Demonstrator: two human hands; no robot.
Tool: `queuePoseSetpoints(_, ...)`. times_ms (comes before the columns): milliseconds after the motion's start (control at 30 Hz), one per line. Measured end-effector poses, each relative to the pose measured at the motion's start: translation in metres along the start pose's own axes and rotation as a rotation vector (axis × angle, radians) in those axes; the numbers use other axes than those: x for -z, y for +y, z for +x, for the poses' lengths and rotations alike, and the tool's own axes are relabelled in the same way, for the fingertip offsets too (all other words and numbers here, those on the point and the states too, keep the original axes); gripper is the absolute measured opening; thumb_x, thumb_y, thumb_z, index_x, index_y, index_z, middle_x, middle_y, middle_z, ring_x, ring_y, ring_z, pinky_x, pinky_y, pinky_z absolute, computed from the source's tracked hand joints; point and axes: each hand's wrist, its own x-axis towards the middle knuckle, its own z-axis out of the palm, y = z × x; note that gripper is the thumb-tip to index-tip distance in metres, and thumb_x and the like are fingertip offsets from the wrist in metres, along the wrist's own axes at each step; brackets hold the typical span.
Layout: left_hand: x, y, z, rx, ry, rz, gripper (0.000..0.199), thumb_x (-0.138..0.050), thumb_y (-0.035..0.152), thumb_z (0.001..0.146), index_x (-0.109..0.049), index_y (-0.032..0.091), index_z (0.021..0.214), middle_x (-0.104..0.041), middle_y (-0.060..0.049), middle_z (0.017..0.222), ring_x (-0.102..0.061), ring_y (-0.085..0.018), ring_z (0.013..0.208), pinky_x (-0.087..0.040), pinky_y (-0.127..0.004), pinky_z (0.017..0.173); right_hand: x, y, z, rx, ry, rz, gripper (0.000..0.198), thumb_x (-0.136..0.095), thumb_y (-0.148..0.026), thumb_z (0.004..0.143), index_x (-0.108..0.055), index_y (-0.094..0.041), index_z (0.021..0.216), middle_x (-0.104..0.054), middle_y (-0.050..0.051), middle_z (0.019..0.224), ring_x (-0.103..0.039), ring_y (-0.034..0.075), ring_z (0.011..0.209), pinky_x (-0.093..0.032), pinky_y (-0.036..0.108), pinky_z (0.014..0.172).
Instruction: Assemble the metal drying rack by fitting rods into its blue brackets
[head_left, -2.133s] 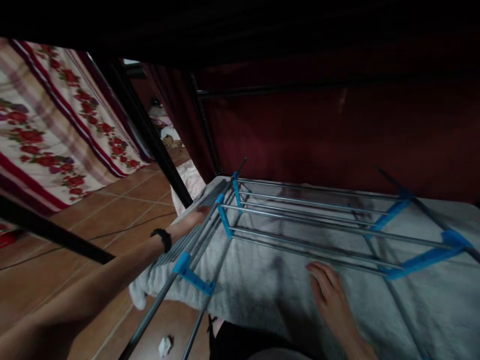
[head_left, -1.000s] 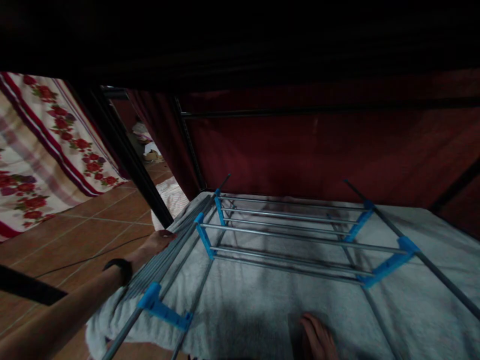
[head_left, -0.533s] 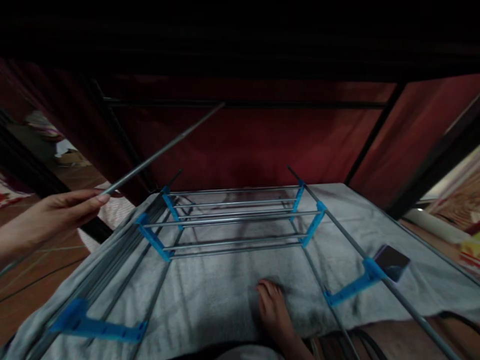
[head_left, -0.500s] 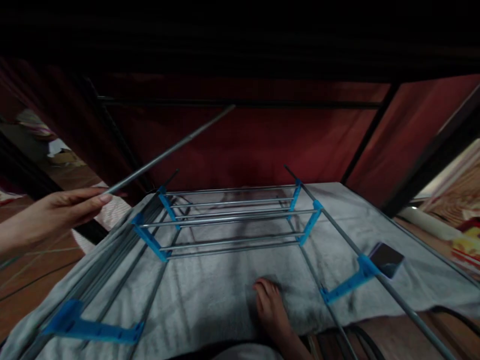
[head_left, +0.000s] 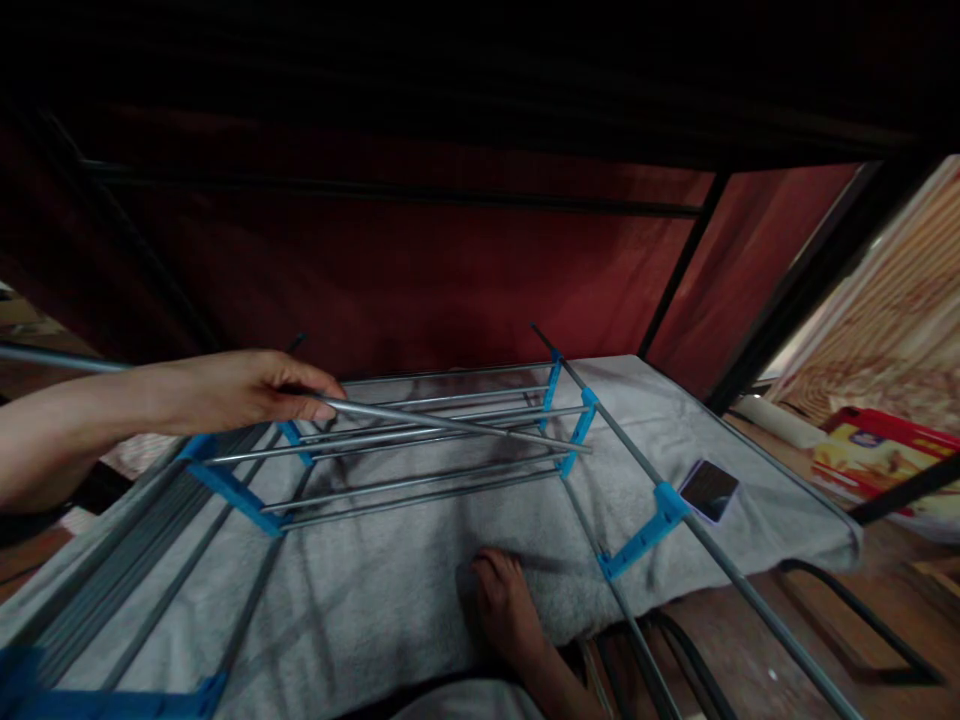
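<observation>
- Across the back: dark red hanging cloth [head_left: 420,270], behind a thin black horizontal bar [head_left: 390,193].
- Below it: bed with a pale grey, fleecy cover [head_left: 397,600].
- On the bed: rack [head_left: 580,432] of thin grey metal rods and blue plastic brackets, rails running crosswise between left and right sides.
- At left on the bed: row of long grey rods [head_left: 142,530], lying side by side.
- Above the rack: single slim grey metal tube [head_left: 420,417], slanting gently down to the right over the rails; far end in line with the middle bracket of the right side. Contact there: cannot tell.
- Beyond the bed's right edge: red-and-yellow printed box [head_left: 874,450].
- Left hand [head_left: 240,390]: over the rack's left part, back upward, thumb and fingers pinched tight on the tube.
- Right hand [head_left: 506,595]: resting on the cover in front of the rails, fingers loosely curled; cannot tell of anything beneath.
- Right of the rack: dark, flat, phone-like slab with pale violet edge [head_left: 709,490], lying on the cover.
</observation>
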Motion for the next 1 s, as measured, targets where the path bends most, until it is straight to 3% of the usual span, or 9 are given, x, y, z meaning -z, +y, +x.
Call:
queuePoseSetpoints(167,-0.03,0.024,-0.019,-0.071,-0.07,0.049,0.043,-0.045,0.053,0.103,-0.071,0.025,0.124,-0.077,0.0,0.1,-0.073,-0.028,0.119,-0.061,-0.036,0.093,0.002,-0.003,0.001,-0.021,-0.014,0.016,0.041,-0.048,0.0,0.089,-0.067,-0.024,0.117,-0.071,0.01,0.12,-0.069,0.026,0.106,-0.059,0.043,0.094)
queuePoseSetpoints(333,-0.053,0.027,-0.044,-0.23,-0.312,0.335,0.034,-0.069,0.048,0.087,-0.081,0.033,0.115,-0.082,0.001,0.107,-0.077,-0.035,0.111,-0.059,-0.046,0.101,-0.002,0.003,-0.004,-0.057,-0.003,0.093,0.047,-0.046,0.0,0.086,-0.066,-0.025,0.121,-0.072,0.009,0.12,-0.069,0.026,0.111,-0.058,0.044,0.097)
queuePoseSetpoints(467,-0.09,-0.011,-0.077,-0.177,-0.369,0.34,0.044,-0.056,0.05,0.091,-0.08,0.035,0.124,-0.081,0.0,0.124,-0.077,-0.033,0.115,-0.06,-0.041,0.101,-0.007,0.009,-0.004,-0.146,0.044,0.215,0.044,-0.043,-0.005,0.09,-0.069,-0.026,0.119,-0.074,0.009,0.12,-0.07,0.025,0.113,-0.058,0.044,0.1)
queuePoseSetpoints(633,-0.123,-0.075,-0.095,-0.097,-0.445,0.282,0.047,-0.05,0.052,0.092,-0.082,0.036,0.123,-0.08,0.0,0.125,-0.077,-0.03,0.117,-0.061,-0.039,0.1,0.004,0.02,0.019,-0.397,0.078,0.557,0.025,-0.047,-0.03,0.101,-0.071,-0.024,0.106,-0.077,0.007,0.104,-0.074,0.023,0.098,-0.061,0.038,0.088)
queuePoseSetpoints(800,-0.135,-0.118,-0.096,-0.039,-0.397,0.237,0.048,-0.049,0.052,0.093,-0.08,0.036,0.126,-0.08,0.0,0.122,-0.078,-0.029,0.114,-0.063,-0.036,0.096,0.036,0.032,0.053,-0.588,0.225,0.872,0.033,-0.06,-0.051,0.095,-0.069,-0.022,0.108,-0.076,0.011,0.105,-0.073,0.025,0.088,-0.062,0.04,0.078)
queuePoseSetpoints(1000,-0.149,-0.153,-0.098,-0.048,-0.332,0.158,0.041,-0.056,0.053,0.091,-0.082,0.037,0.118,-0.082,0.001,0.116,-0.08,-0.027,0.107,-0.065,-0.03,0.089,0.084,0.022,0.096,-0.767,0.303,1.213,0.032,-0.075,-0.043,0.085,-0.071,-0.026,0.112,-0.077,0.008,0.113,-0.073,0.024,0.103,-0.058,0.041,0.091)
